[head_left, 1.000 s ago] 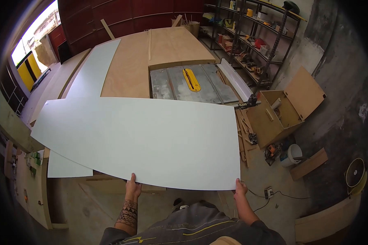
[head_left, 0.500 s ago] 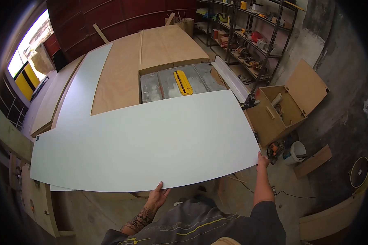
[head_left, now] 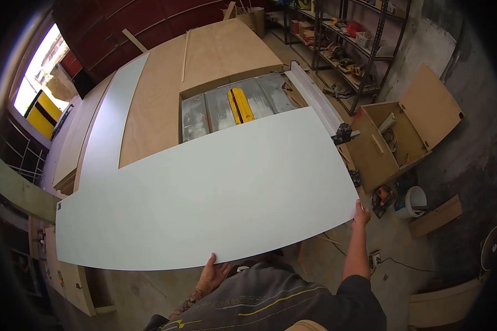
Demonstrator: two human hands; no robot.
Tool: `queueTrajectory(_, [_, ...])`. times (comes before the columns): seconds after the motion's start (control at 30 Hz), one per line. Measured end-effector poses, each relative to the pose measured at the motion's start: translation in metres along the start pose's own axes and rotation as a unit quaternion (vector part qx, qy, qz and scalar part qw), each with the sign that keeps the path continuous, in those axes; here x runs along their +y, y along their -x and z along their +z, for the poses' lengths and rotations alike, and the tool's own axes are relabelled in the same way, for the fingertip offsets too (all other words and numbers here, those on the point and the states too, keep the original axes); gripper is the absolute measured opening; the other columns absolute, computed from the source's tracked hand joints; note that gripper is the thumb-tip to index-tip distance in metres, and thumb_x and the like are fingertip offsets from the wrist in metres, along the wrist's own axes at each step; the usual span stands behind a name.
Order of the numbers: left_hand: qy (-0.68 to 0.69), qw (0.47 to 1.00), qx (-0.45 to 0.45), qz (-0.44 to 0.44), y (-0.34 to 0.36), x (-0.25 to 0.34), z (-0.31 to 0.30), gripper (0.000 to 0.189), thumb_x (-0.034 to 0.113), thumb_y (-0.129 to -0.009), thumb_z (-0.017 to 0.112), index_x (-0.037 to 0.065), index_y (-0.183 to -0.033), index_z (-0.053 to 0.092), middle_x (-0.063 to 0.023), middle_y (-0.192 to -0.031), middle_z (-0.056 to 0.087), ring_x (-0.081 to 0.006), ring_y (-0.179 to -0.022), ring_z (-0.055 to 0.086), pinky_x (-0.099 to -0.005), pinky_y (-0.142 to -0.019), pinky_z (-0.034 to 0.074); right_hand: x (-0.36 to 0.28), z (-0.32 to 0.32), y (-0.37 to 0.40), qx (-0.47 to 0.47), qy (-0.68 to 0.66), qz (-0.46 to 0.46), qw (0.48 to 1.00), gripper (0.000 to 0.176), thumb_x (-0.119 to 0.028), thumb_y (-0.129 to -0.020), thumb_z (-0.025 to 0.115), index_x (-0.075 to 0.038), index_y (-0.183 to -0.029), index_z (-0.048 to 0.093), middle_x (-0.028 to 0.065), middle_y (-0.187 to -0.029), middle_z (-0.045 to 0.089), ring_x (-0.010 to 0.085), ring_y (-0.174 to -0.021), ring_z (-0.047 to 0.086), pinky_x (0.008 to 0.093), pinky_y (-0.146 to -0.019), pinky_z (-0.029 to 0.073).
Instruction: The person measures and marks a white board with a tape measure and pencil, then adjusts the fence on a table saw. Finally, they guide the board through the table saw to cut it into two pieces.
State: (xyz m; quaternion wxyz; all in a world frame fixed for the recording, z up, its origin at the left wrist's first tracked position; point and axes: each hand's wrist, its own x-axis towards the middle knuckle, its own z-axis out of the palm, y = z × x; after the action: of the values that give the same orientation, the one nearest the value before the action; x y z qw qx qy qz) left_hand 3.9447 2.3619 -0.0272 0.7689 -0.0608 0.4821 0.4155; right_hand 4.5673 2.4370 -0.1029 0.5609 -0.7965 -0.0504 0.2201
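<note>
A large white panel (head_left: 215,193) lies across the near side of a table saw and its wooden table. My left hand (head_left: 214,271) grips the panel's near edge around its middle, thumb on top and fingers underneath. At the near right corner, my right hand (head_left: 361,213) is closed on the same panel. Beyond the panel shows the saw's grey metal top (head_left: 270,94) with a yellow blade insert (head_left: 241,105). A long light metal fence (head_left: 317,102) runs along the saw's right side, close to the panel's far right corner.
Plywood table boards (head_left: 154,105) and a white strip (head_left: 110,110) extend to the left. An open wooden box (head_left: 378,149), a white bucket (head_left: 411,203) and an orange power tool (head_left: 382,196) stand at right. A metal shelf (head_left: 364,38) holds tools. A cable (head_left: 403,265) crosses the floor.
The view has turned slightly. The panel's far right corner now reaches nearer the yellow insert and fence. Both hands keep their hold on the panel.
</note>
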Motion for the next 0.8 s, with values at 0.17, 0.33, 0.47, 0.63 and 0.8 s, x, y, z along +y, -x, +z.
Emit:
queueTrajectory(0.17, [0.127,0.929,0.187,0.294,0.015,0.083,-0.112,0.073,0.062,-0.101,0.056,0.010,-0.151,0.043,-0.0114,-0.153,0.046,-0.0288,-0.142,0.046,-0.0468,-0.121,0.039,0.013,0.005,0.014,0.049,-0.156,0.075,0.984,0.060,-0.039,-0.093,0.078,0.005,-0.131,0.061,0.0181,-0.125,0.068,0.0278,-0.102,0.070,0.0414,-0.087,0.059])
queueTrajectory(0.33, [0.124,0.892,0.255,0.352,0.036,0.180,-0.179,0.072,0.061,-0.101,0.057,0.008,-0.148,0.049,-0.0114,-0.147,0.055,-0.0302,-0.133,0.055,-0.0478,-0.115,0.045,0.004,0.034,0.153,-0.019,-0.287,0.156,0.945,0.064,-0.049,-0.096,0.072,0.002,-0.132,0.060,0.0164,-0.130,0.066,0.0290,-0.110,0.068,0.0418,-0.087,0.059])
queueTrajectory(0.47, [0.082,0.903,0.268,0.324,0.010,0.208,-0.219,0.066,0.054,-0.103,0.058,0.005,-0.146,0.051,-0.0124,-0.144,0.059,-0.0325,-0.130,0.058,-0.0484,-0.110,0.050,0.033,0.081,0.219,-0.044,-0.300,0.232,0.924,0.072,-0.047,-0.094,0.077,0.001,-0.142,0.053,0.0140,-0.135,0.063,0.0310,-0.119,0.065,0.0459,-0.098,0.056])
queueTrajectory(0.63, [0.080,0.903,0.250,0.340,0.011,0.204,-0.205,0.061,0.050,-0.106,0.055,0.003,-0.144,0.053,-0.0133,-0.142,0.060,-0.0322,-0.123,0.063,-0.0456,-0.102,0.056,0.028,0.094,0.232,-0.058,-0.343,0.186,0.919,0.070,-0.034,-0.100,0.073,0.003,-0.148,0.039,0.0160,-0.142,0.058,0.0343,-0.122,0.063,0.0526,-0.101,0.055])
queueTrajectory(0.8, [0.057,0.907,0.245,0.339,0.015,0.197,-0.182,0.059,0.047,-0.107,0.056,0.000,-0.142,0.053,-0.0125,-0.140,0.061,-0.0305,-0.118,0.065,-0.0452,-0.097,0.059,0.016,0.107,0.223,0.000,-0.341,0.137,0.930,0.065,-0.033,-0.099,0.073,0.002,-0.145,0.043,0.0172,-0.140,0.058,0.0333,-0.120,0.063,0.0506,-0.099,0.056])
